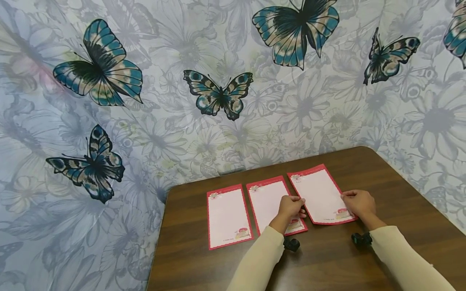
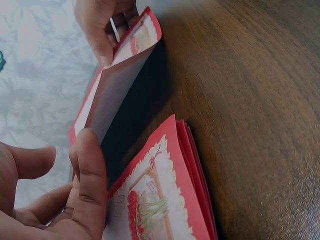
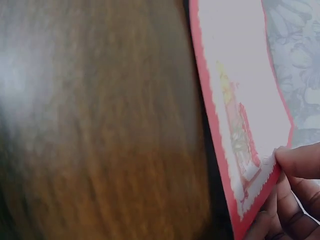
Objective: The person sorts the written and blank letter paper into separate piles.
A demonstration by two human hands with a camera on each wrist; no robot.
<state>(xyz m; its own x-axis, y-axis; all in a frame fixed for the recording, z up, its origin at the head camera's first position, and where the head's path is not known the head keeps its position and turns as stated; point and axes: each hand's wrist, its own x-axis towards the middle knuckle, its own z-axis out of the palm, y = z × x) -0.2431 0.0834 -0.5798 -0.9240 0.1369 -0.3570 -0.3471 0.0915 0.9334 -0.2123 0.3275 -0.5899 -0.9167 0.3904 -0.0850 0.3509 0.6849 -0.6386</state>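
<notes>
A red-bordered sheet of letter paper (image 1: pixel 318 194), with a flower print at one corner and a small picture at the opposite one, is between my hands. My left hand (image 1: pixel 290 208) holds its left edge, fingertips at the border, above the middle stack. My right hand (image 1: pixel 362 205) pinches the right edge between thumb and fingers. In the left wrist view the sheet (image 2: pixel 115 95) bows and hangs above the table, its pale underside showing. Under my left hand lies a stack of matching paper (image 2: pixel 187 165) with several layered edges. Another matching paper (image 1: pixel 229 218) lies farther left.
Everything lies on a brown wooden table (image 1: pixel 189 266) with a rounded far right corner. Behind it stands a wall covering (image 1: pixel 164 133) printed with flowers and butterflies. Dark wrist cameras are at both sleeves, the left camera (image 1: pixel 292 244) near the middle stack.
</notes>
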